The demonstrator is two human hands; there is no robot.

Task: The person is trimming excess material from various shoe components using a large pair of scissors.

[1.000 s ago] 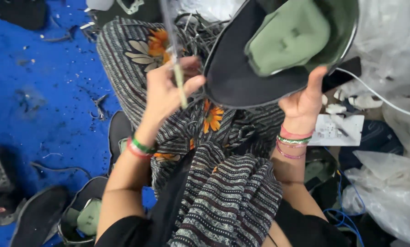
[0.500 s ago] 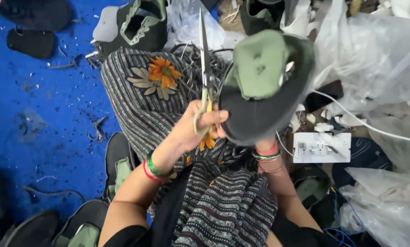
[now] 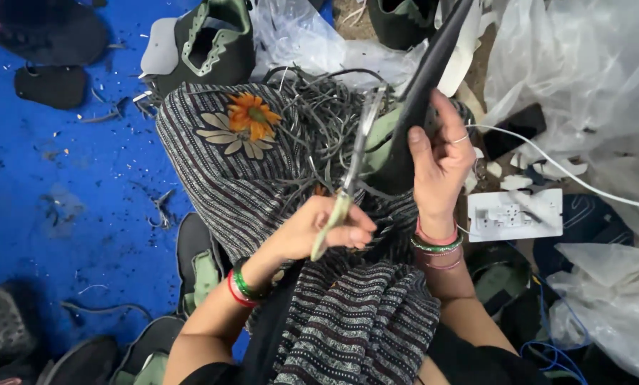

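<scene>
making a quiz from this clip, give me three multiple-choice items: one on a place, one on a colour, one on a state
1. Where does the white power strip lie?
A. right of the right hand
B. on the blue floor
C. in the lap

2. What colour is the flower on the striped cloth?
A. blue
B. orange
C. white

3. What does the left hand hold?
A. nothing
B. a bag
C. scissors

Answers: 1 A, the strip sits beside the right wrist. 2 B, its petals are orange. 3 C, the fingers grip the scissor handles while the right hand holds the black sole.
</scene>
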